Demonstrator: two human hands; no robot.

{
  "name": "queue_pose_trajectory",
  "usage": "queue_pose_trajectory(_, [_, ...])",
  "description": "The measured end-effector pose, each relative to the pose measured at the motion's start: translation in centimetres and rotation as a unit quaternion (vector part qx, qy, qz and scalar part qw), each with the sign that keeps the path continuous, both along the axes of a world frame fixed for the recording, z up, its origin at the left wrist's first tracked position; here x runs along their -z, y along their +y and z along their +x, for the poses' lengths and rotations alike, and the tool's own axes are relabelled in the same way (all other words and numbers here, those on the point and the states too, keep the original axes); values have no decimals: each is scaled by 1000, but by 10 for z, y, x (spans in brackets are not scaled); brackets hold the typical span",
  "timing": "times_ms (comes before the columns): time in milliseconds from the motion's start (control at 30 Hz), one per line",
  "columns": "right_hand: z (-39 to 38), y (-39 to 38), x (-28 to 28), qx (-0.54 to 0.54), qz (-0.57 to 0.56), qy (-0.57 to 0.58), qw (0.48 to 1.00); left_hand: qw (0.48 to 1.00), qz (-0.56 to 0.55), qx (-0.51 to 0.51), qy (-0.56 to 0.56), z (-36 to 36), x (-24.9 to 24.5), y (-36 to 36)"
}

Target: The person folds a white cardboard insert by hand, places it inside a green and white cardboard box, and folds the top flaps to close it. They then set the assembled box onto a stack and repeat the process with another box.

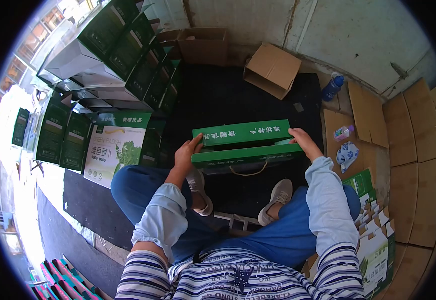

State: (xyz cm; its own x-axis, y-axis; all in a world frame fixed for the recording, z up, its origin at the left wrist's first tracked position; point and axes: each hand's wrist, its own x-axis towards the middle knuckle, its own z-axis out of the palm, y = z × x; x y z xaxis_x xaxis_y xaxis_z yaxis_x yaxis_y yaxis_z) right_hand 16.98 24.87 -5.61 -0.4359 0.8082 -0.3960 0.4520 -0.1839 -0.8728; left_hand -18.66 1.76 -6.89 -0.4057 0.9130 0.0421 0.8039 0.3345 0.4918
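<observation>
A green printed gift box (243, 155) with white lettering stands between my legs, its two long top flaps raised and a dark gap between them. A cord handle (249, 172) hangs from the side nearest me. My left hand (187, 154) is closed on the box's left end, fingers at the flap edges. At the opposite end my right hand (304, 142) grips the corner, with the thumb and fingers around the flap ends. The inside of the box is mostly hidden.
Stacked green-and-white boxes (123, 55) rise at the left. An open brown carton (273, 70) lies ahead on the black mat (213, 95). A blue bottle (332, 88) and a small clear bottle (343, 133) stand right. Flattened boxes (375, 250) and brown cartons (403, 200) line the right side.
</observation>
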Motion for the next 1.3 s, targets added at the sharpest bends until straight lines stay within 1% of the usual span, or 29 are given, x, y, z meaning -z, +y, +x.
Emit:
queue_pose_trajectory(33, [0, 0, 3, 6, 15, 6, 1000, 1000, 5, -3, -4, 0, 2, 0])
queue_pose_trajectory(133, [-2, -3, 2, 31, 47, -29, 998, 1000, 1, -11, -8, 0, 0, 1])
queue_pose_trajectory(167, [0, -5, 0, 44, 39, -38, 998, 1000, -5, -13, -11, 2, 1, -1])
queue_pose_trajectory(233, [0, -10, -15, 69, 23, -57, 996, 998, 56, 16, -18, -4, 11, -1])
queue_pose_trajectory(267, [4, -9, -16, 44, 17, -40, 998, 996, 87, 29, -21, -7, 16, -2])
queue_pose_trajectory(333, [9, -9, -22, -6, 3, -4, 1000, 996, 84, 12, -37, -4, 8, -6])
queue_pose_trajectory(367, [13, -12, -23, -12, -37, 19, 999, 996, 82, 4, -43, -4, 3, -8])
queue_pose_trajectory(433, [14, -27, -47, -25, -117, 66, 991, 993, 98, -5, -69, -4, 5, -10])
queue_pose_trajectory(467, [24, -18, -35, -65, -130, 75, 987, 991, 106, -8, -82, -5, 6, -11])
queue_pose_trajectory(567, [30, -30, -61, -142, -110, 3, 984, 990, 96, -14, -99, -1, -1, -14])
queue_pose_trajectory(600, [32, -25, -56, -162, -139, 20, 977, 990, 91, -5, -109, -2, 1, -15])
queue_pose_trajectory(667, [36, -19, -41, -221, -16, -26, 975, 988, 84, 12, -127, -6, 3, -17])
queue_pose_trajectory(700, [35, -16, -36, -249, 48, -49, 966, 990, 76, 18, -115, -6, 4, -18])
queue_pose_trajectory(800, [35, -13, -29, -276, 91, -70, 954, 995, 48, 34, -81, -4, 1, -19])
queue_pose_trajectory(867, [36, -15, -28, -258, 53, -33, 964, 997, 9, 42, -64, -5, -4, -20])
queue_pose_trajectory(1000, [32, -22, -29, -203, -33, 24, 978, 985, 24, 10, -171, 1, -1, -26])
queue_pose_trajectory(1067, [31, -25, -22, -194, 59, -15, 979, 970, 49, -5, -238, 1, 2, -29])
queue_pose_trajectory(1100, [30, -25, -19, -188, 105, -33, 976, 971, 34, -5, -238, 1, 7, -32])
queue_pose_trajectory(1167, [27, -28, -14, -171, 143, -80, 972, 972, 11, -4, -235, -3, 13, -31])
queue_pose_trajectory(1200, [25, -29, -13, -162, 162, -102, 968, 969, 32, 13, -246, -2, 13, -31])
queue_pose_trajectory(1267, [23, -28, -12, -160, 155, -90, 971, 959, 74, 46, -269, 2, 15, -34])
queue_pose_trajectory(1300, [24, -26, -9, -160, 150, -85, 972, 945, 73, 54, -313, 1, 15, -36])
